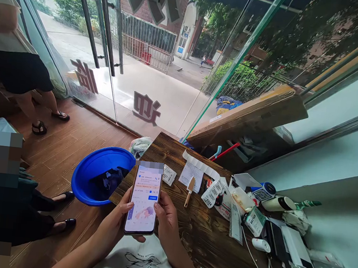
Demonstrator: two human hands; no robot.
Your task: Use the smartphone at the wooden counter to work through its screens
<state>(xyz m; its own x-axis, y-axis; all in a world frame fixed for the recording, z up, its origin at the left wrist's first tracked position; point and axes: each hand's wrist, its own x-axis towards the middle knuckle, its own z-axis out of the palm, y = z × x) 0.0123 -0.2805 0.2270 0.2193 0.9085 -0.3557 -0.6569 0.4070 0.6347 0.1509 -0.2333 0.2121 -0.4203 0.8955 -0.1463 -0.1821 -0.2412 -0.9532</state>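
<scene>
A smartphone [144, 198] with a lit screen stands upright in front of me, held between both hands at the near edge of a dark wooden table [195, 225]. My left hand [121, 209] wraps its left side, with the thumb at the lower left of the screen. On the other side my right hand [166, 211] grips the right edge, its thumb beside the screen. Beyond the phone lie a small printed label [168, 175], a paper slip [190, 174] and a small knife [189, 190] with a wooden-looking handle.
Left of the table a blue tub [81, 183] holds dark cloth. Number tags [212, 194], a small box [254, 221], a white bottle [261, 245] and cables crowd the table's right side. One person [12, 40] stands by the glass doors; another [21, 202] is nearer left.
</scene>
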